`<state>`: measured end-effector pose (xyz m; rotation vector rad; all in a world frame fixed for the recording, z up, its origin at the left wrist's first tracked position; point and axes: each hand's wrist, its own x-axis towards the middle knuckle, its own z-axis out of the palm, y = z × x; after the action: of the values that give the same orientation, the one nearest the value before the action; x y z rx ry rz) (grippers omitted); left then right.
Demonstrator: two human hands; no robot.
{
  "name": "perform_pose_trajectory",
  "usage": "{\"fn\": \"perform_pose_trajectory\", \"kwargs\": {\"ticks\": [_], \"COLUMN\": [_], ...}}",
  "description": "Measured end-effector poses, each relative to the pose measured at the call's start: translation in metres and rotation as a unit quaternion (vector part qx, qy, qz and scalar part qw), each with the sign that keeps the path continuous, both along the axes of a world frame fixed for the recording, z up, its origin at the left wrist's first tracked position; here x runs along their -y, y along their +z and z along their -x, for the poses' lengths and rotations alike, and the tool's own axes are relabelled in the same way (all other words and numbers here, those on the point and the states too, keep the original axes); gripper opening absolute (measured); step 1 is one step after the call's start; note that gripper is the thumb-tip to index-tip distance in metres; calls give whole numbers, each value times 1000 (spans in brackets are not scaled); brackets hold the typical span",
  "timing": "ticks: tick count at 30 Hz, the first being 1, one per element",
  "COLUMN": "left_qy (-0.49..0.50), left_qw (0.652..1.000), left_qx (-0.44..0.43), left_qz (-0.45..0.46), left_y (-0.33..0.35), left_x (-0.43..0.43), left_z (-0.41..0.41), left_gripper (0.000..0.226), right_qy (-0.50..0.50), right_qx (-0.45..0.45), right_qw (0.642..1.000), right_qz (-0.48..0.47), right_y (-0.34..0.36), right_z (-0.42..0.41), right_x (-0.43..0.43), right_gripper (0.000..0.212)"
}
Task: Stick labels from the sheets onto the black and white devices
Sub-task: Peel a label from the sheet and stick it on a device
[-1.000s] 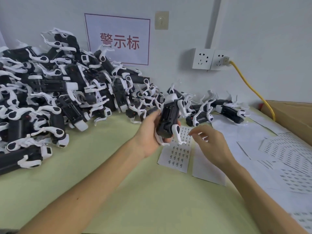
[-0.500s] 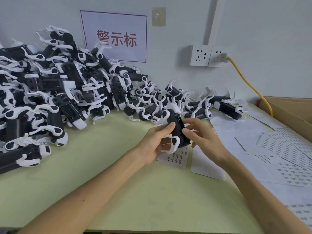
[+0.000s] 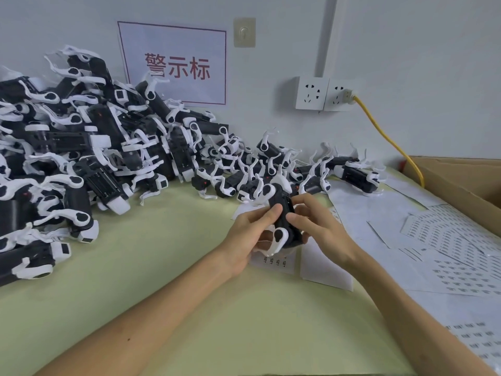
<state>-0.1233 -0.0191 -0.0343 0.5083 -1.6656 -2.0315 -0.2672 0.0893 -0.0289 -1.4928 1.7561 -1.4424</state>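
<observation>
Position: one black-and-white device [image 3: 282, 210] held just above the green bench [image 3: 162, 267], mid-frame, over a small label sheet [image 3: 276, 263]. Left hand [image 3: 249, 237]: grip curled round the device's left side, thumb on the black body. Right hand [image 3: 322, 232]: grip pinching the device's right edge, fingertips pressed to it. Whether a label sits under those fingers, cannot tell. Pile of devices [image 3: 95, 158] heaped at left against the wall. More label sheets [image 3: 461, 245] spread at right, beside a cardboard box [image 3: 461, 180].
</observation>
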Motion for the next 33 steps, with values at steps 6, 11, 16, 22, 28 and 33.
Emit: {"fn": "perform_pose_trajectory", "kwargs": {"ticks": [6,11,16,22,28,33], "left_qy": [-3,-12,-80,-85,-57,-30], "left_qw": [996,993,997,987,985,988], "left_qx": [-11,-4,-12,-86,-93,-80], "left_qz": [93,121,-1,-109,-136,-128], "left_y": [-4,2,4,2,2,1], "left_x": [-5,-9,-9,-3,4,8], "left_z": [-1,-2,-6,-5,-4,-2], "left_gripper": [14,18,21,27,65,49], "right_qy": [-61,-49,21,62,72,51], "right_qx": [0,85,204,221,177,114], "right_qw": [997,993,976,972,980,991], "right_qz": [47,64,77,44,50,40], "right_y": [2,11,14,13,12,8], "right_z": [-3,-1,3,1,4,-2], "right_x": [1,0,-3,-1,-1,0], "right_gripper": [28,31,36,26,12,24]}}
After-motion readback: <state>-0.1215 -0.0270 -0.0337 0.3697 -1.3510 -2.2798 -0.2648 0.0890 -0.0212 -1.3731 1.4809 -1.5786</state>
